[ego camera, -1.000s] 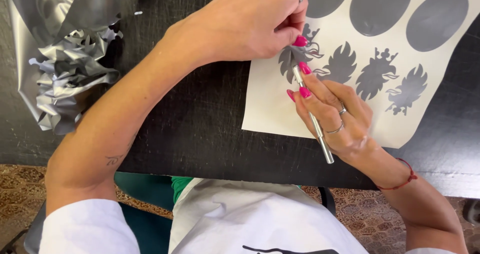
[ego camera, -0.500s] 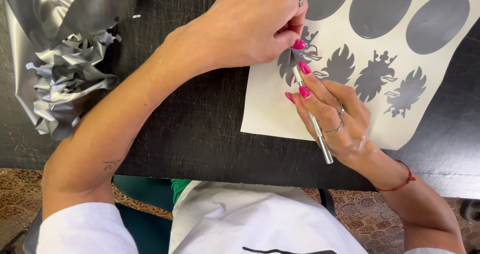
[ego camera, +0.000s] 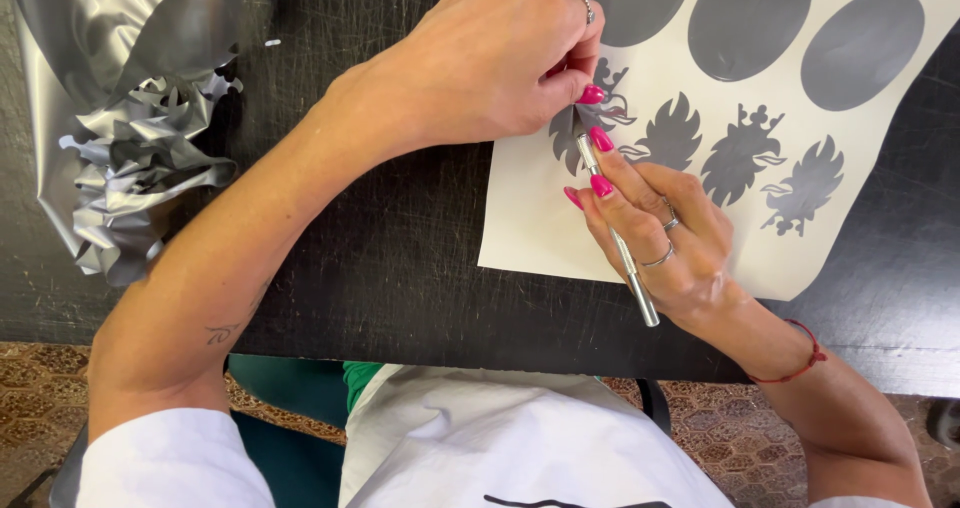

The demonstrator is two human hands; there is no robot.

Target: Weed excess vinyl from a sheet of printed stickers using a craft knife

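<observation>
A white backing sheet with grey vinyl ovals and leaf-like cutouts lies on a black table. My right hand grips a thin silver metal tool like a pen, its tip at the leftmost grey cutout. My left hand reaches across from the left, with thumb and forefinger pinched at that same cutout, right above the tool's tip. The cutout is partly hidden under my fingers.
A crumpled heap of silver vinyl scraps lies at the table's left. Three large grey ovals line the sheet's top. The table's near edge runs just above my lap, with patterned floor below.
Both hands stay at the leftmost cutout with hardly any shift; the tool keeps its angle.
</observation>
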